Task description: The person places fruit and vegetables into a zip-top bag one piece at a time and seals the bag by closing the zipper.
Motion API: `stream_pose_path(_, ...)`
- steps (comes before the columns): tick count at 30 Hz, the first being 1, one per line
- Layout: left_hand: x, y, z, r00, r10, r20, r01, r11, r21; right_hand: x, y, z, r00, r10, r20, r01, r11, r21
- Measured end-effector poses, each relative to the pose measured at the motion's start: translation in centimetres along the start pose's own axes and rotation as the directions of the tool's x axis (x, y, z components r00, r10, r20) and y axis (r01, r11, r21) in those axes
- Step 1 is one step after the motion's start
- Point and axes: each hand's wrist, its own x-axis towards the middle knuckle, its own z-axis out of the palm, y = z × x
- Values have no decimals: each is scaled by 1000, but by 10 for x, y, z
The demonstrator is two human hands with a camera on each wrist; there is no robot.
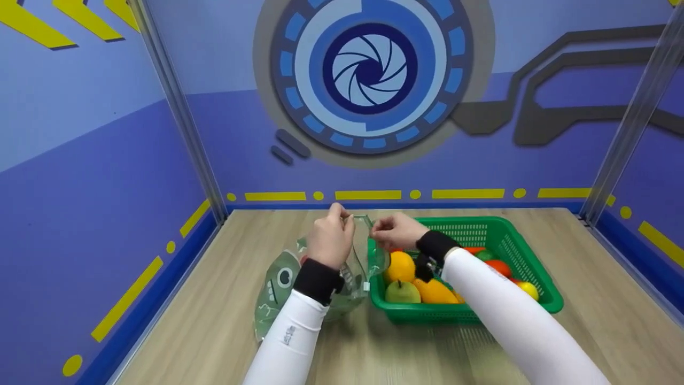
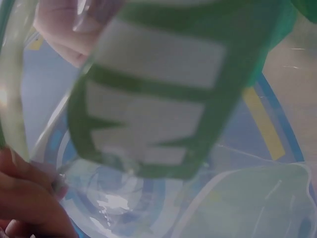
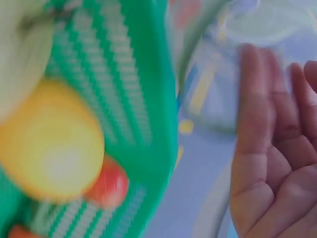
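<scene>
A clear plastic zip bag with a green cartoon face printed on it stands left of the basket, its mouth spread. My left hand pinches one side of the bag's rim; in the left wrist view its fingers are at the film. On the opposite side, my right hand holds the rim between thumb and fingertips, over the basket's left edge. The right wrist view shows its other fingers fairly straight beside the film. A white slider sits on the bag's edge. The wrists partly hide the bag.
A green plastic basket stands right of the bag. In it lie an orange, a green pear, a yellow mango-like fruit, a red item and a yellow one. Printed walls enclose the wooden table.
</scene>
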Motion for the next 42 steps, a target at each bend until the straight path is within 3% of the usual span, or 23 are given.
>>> stream_pose_path(4, -1, -1, 0, 1000, 0, -11, 0, 1000, -7, -6, 22, -20, 992, -20, -126, 0, 988, -152)
stream_pose_path(7, -2, -1, 0, 1000, -3, -14, 2, 1000, -14, -10, 44, -33, 983, 12, -182, -68, 950, -304)
stream_pose_path(11, -2, -2, 1, 1000, 4, -21, -4, 1000, -19, -19, 69, -44, 974, 109, -201, -189, 879, -437)
stream_pose_path(17, -2, -3, 2, 999, 28, -32, -28, 1000, -8, -23, 92, -49, 962, 197, -190, -266, 834, -483)
stream_pose_path(22, -2, -3, 3, 998, 51, -41, -50, 999, 2, -24, 104, -48, 963, 196, -184, -266, 791, -551)
stream_pose_path(28, -2, -3, 2, 998, 45, -32, -45, 999, 2, -24, 110, -39, 973, 201, -116, -229, 748, -623)
stream_pose_path(33, -2, -3, 2, 999, 31, -21, -31, 999, 9, -23, 106, -31, 980, 168, -105, -192, 665, -722)
stream_pose_path(36, -2, -4, 3, 1000, 26, -15, -26, 1000, 10, -24, 105, -29, 982, 155, -105, -180, 633, -753)
stream_pose_path(42, -2, -4, 4, 999, 30, -11, -30, 1000, 4, -25, 110, -31, 983, 162, -83, -170, 656, -736)
